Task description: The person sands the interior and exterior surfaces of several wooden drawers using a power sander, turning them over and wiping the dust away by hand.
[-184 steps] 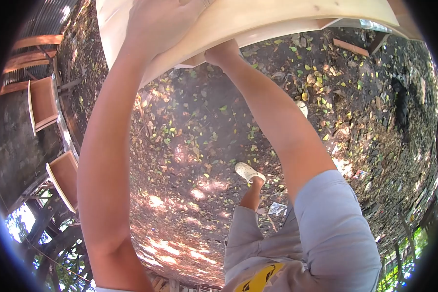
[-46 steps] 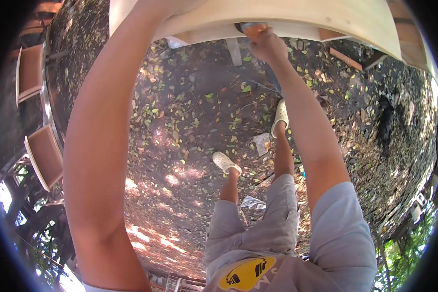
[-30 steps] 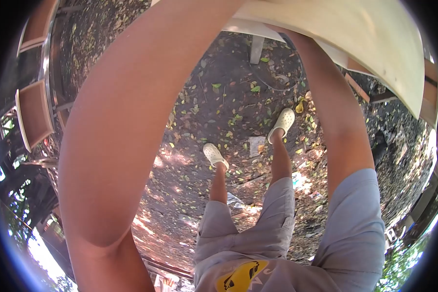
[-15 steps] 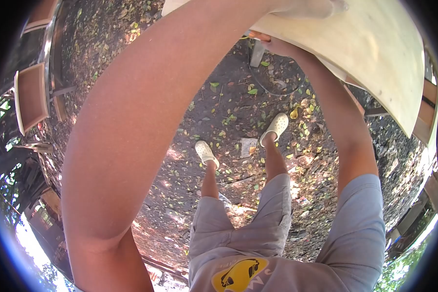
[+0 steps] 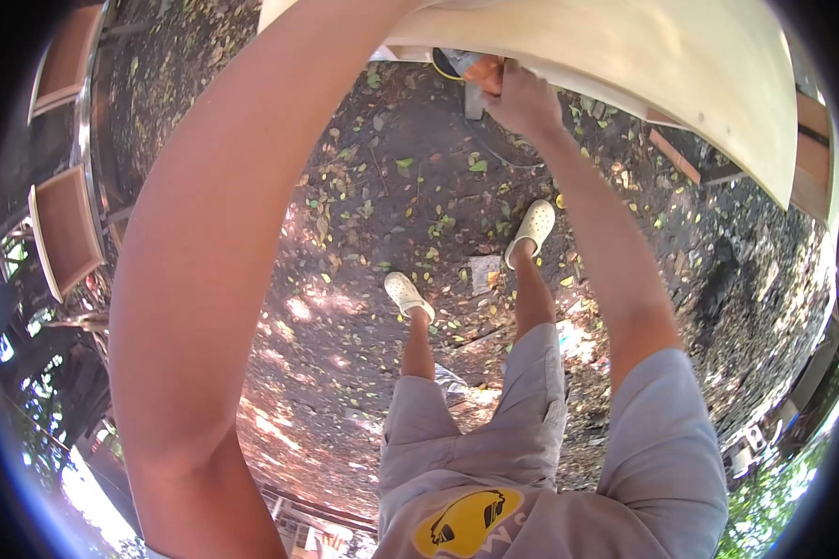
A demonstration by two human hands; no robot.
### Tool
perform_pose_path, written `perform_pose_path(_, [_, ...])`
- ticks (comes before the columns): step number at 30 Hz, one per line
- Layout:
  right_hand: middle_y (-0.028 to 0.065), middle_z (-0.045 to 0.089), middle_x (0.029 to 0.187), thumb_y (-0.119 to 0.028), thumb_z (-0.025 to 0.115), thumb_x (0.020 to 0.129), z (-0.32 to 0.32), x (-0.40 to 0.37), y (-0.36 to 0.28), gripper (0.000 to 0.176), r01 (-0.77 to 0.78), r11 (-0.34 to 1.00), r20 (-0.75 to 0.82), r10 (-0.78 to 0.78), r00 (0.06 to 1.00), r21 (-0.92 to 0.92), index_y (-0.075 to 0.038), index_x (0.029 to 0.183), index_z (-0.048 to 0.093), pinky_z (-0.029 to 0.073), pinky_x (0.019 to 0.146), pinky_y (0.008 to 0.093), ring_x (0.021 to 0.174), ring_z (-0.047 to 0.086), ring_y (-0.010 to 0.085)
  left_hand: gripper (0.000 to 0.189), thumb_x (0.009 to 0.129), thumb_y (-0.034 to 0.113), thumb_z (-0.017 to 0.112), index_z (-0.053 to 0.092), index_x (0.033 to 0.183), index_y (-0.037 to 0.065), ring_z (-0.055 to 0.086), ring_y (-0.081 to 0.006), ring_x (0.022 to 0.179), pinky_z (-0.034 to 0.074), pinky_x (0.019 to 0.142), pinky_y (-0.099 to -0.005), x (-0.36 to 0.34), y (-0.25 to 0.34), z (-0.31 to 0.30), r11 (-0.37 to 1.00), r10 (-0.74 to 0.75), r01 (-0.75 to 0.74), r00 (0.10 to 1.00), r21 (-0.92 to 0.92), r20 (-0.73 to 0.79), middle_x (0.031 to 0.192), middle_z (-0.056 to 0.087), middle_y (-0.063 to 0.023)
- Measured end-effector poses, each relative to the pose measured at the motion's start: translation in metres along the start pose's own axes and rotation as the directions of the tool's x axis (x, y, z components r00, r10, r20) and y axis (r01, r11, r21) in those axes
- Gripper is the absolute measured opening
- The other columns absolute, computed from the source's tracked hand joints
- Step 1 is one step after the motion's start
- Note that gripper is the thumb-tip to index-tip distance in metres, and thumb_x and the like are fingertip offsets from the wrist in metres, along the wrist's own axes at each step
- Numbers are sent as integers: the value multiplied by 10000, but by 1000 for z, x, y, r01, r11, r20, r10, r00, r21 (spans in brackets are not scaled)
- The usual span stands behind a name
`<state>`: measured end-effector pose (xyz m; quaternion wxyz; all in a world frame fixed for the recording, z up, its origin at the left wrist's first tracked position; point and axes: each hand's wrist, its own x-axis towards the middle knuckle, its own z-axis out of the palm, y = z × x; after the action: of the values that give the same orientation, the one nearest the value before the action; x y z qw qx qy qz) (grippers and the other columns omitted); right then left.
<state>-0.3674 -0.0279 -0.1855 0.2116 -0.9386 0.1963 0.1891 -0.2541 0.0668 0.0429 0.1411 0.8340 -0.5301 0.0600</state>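
Observation:
My right hand (image 5: 527, 101) is closed around an orange and grey power tool (image 5: 482, 71), just under the near edge of a pale wooden panel (image 5: 625, 56). A dark round part with a yellow rim (image 5: 441, 65) shows at the tool's left end, and its exact kind is hard to make out. My left arm (image 5: 224, 224) reaches up across the view to the panel; its hand lies beyond the top edge, out of sight.
Brown framed panels (image 5: 68, 228) stand at the left, with more boards (image 5: 813, 140) at the right. A grey post (image 5: 474, 101) rises beneath the panel. Fallen leaves cover the dirt ground (image 5: 373, 214) around my pale clogs (image 5: 533, 231). A flat grey piece (image 5: 484, 275) lies between them.
My right hand has moved left with the power tool, more of which now shows. My left hand, earlier flat on the panel, has gone out of view at the top. The view has shifted slightly.

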Motion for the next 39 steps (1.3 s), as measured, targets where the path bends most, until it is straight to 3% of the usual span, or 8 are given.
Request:
perform_pose_path(3, [197,683,1008,-305,716,811,16,-47,-17,526,-164,891,-97,225,969,424,23,1168,513,575,829,407,914,693,332,487,973,442,433,521,1398,220,287,-236,1450,162,1202,-508,5,0,2,999,-1,1,1000,44,7,1533,394,2])
perform_pose_path(6, [129,668,936,-208,711,824,33,-83,-48,421,-152,266,113,157,981,952,16,1135,535,591,707,340,765,684,207,478,973,431,451,521,1398,224,287,-237,1450,165,1201,-504,7,3,2,999,4,-6,1000,53,21,1532,395,-2])
perform_pose_path(7, [104,655,907,-175,713,822,37,-90,-65,392,-158,-3,157,132,979,987,6,1125,541,591,672,324,722,669,172,475,972,424,459,521,1398,224,288,-237,1450,167,1200,-503,8,4,1,999,5,-6,1000,47,27,1532,396,-4])
perform_pose_path(11, [79,632,891,-157,726,810,29,-104,-130,402,-23,-353,82,154,985,935,-3,1130,536,584,659,323,720,653,157,467,965,385,498,518,1401,218,291,-248,1448,176,1196,-496,8,8,-4,1000,-4,3,999,13,48,1530,399,-23])
perform_pose_path(13, [86,636,916,-164,729,810,11,-110,-156,415,35,-412,56,207,977,910,-3,1138,533,577,671,323,746,654,162,468,964,373,507,516,1402,211,297,-255,1445,179,1194,-495,7,10,-4,1000,-5,4,998,19,55,1527,402,-34])
perform_pose_path(17, [90,646,984,-181,742,801,10,-114,-181,471,153,-295,-65,288,956,943,10,1172,523,559,702,323,802,650,163,463,967,363,502,519,1399,196,308,-267,1440,180,1191,-495,14,-1,1,998,15,-19,998,56,66,1520,411,-55])
perform_pose_path(27, [67,603,881,-175,724,826,97,-49,-136,387,-89,-564,211,155,965,821,-24,1129,535,600,608,374,743,651,183,452,968,356,515,539,1383,177,294,-280,1449,170,1192,-485,9,9,0,1000,17,-17,999,-13,38,1514,420,-76])
perform_pose_path(39, [39,605,837,-203,723,829,19,-43,-100,389,-85,-278,91,8,996,957,7,1110,557,575,615,342,673,622,153,445,963,302,539,543,1377,140,328,-284,1432,179,1191,-431,8,11,0,999,44,-44,999,-29,7,1496,443,-93])
